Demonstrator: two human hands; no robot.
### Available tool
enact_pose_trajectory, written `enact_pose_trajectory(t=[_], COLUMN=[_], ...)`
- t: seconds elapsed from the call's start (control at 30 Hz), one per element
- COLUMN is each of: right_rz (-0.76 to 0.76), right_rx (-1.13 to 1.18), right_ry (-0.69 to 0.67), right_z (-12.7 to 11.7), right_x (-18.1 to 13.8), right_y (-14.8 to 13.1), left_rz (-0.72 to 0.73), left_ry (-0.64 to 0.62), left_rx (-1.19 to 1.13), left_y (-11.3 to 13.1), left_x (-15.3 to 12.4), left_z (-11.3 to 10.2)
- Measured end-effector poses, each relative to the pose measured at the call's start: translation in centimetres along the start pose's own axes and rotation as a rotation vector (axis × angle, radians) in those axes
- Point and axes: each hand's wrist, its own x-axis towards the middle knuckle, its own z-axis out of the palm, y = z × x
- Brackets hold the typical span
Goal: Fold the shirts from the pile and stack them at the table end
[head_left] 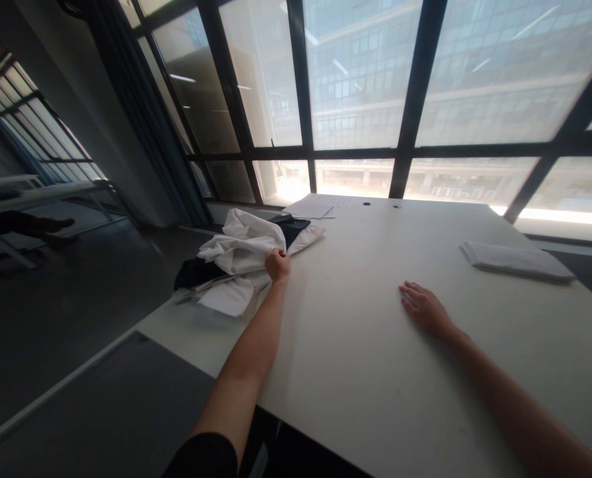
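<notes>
While we lean over the near side of the white table, with a dark sleeve at the near left, our right hand lies palm down on the bare top, fingers relaxed, holding nothing. To the left, the near side of a loose heap shows a pale flap spread low on the tabletop, with dark fabric bunched beside it.

Just beyond, our left hand is closed around the right edge of the white cloth, which sits crumpled on top of that heap at the left of the table. We judge this cloth light, thin and limp: its puffed folds stand up a little yet look ready to collapse, so it should be neither fragile nor very slippery. A pinch at one edge, as we have now, would leave the rest hanging slack; two well-spaced corners would give us better control, though we cannot make out the corners among the creases.

Well apart on the right, a folded cloth lies flat; being layered, it seems firmer, best taken from beneath with a spread palm. Farther off, behind the heap, we see papers, and past the table's far edge, the windows.
</notes>
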Motion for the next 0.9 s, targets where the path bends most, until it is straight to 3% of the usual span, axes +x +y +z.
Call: enact_pose_trajectory(t=[0.47, 0.67, 0.77, 0.9], right_rz=[0.029, 0.021, 0.021, 0.026], right_rx=[0.019, -0.002, -0.014, -0.036], right_ry=[-0.016, -0.027, -0.035, -0.034], right_z=[-0.3, -0.6, -0.7, -0.8], right_x=[0.1, 0.2, 0.2, 0.2], right_y=[-0.6, -1.0, -1.1, -1.3], left_rz=[0.292, 0.329, 0.301, 0.246], left_ry=[-0.121, -0.185, -0.191, -0.308], left_rx=[-0.184, 0.119, 0.260, 0.372], left_y=[6.5, 6.9, 6.4, 5.9], left_x=[-5.0, -6.7, -6.4, -5.6], left_z=[0.3, -0.5, -0.9, -1.6])
